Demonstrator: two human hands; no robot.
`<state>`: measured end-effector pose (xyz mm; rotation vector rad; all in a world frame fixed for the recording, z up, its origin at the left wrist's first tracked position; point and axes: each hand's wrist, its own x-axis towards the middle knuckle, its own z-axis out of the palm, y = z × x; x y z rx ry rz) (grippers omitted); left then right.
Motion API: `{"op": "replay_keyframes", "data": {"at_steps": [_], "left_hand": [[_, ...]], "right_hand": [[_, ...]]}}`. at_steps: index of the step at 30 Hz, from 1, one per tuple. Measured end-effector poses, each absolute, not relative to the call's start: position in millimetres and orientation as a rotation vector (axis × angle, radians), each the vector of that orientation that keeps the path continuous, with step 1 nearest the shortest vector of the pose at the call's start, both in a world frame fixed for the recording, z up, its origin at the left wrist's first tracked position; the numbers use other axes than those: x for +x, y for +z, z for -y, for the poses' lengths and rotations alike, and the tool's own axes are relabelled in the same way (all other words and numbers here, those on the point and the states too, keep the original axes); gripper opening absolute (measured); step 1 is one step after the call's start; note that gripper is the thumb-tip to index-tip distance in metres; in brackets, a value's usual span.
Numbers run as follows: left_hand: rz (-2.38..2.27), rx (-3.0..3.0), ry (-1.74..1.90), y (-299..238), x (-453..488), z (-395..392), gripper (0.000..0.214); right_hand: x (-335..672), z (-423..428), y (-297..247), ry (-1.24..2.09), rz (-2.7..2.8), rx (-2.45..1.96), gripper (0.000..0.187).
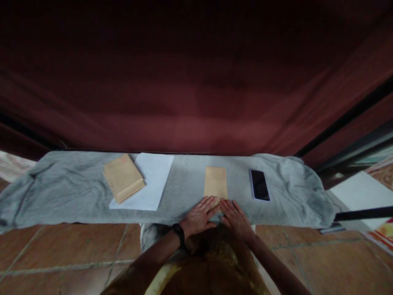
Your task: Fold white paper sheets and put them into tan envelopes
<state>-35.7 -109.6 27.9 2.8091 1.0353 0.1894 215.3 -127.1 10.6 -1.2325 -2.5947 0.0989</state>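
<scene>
A single brown envelope [215,181] lies flat on the grey cloth [70,192]. My left hand [200,216] and my right hand [236,217] lie side by side on the cloth, fingers stretched out flat, fingertips on the envelope's near edge. Neither hand holds anything. A black band sits on my left wrist. To the left, a stack of brown envelopes [123,177] rests on a white sheet of paper [152,184].
A black phone [259,184] lies face up right of the single envelope. A dark red curtain [196,90] hangs behind the cloth-covered surface. Terracotta floor tiles [61,254] lie below. A white board [360,194] and a dark bar stand at the right.
</scene>
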Motion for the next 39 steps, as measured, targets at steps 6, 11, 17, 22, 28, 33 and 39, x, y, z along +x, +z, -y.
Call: {"op": "replay_keyframes", "data": {"at_steps": [6,11,17,22,28,33,39], "left_hand": [[-0.997,2.775,0.23,27.8,-38.6,117.9,0.087],[-0.955,2.781,0.233,24.6,-43.4,121.5,0.087],[-0.996,2.711,0.182,28.5,-47.1,126.7,0.082],[-0.987,2.71,0.224,31.1,-46.6,128.7,0.079],[-1.075,2.706,0.274,30.8,-35.4,132.2,0.072],[-1.282,2.627,0.331,20.9,-11.1,118.9,0.066],[-1.435,2.558,0.396,3.7,16.7,68.5,0.072]], "right_hand": [[220.1,147.7,9.5,0.141,2.635,-1.204,0.064],[221.3,149.1,6.4,0.133,2.633,-1.208,0.061],[220.9,150.5,-2.5,0.097,2.589,-1.212,0.057],[218.1,155.4,-6.5,0.087,2.553,-1.235,0.057],[212.9,154.1,-1.4,0.098,2.553,-1.27,0.054],[207.8,153.6,3.6,0.097,2.541,-1.293,0.05],[204.8,153.1,5.5,0.078,2.52,-1.329,0.05]]}}
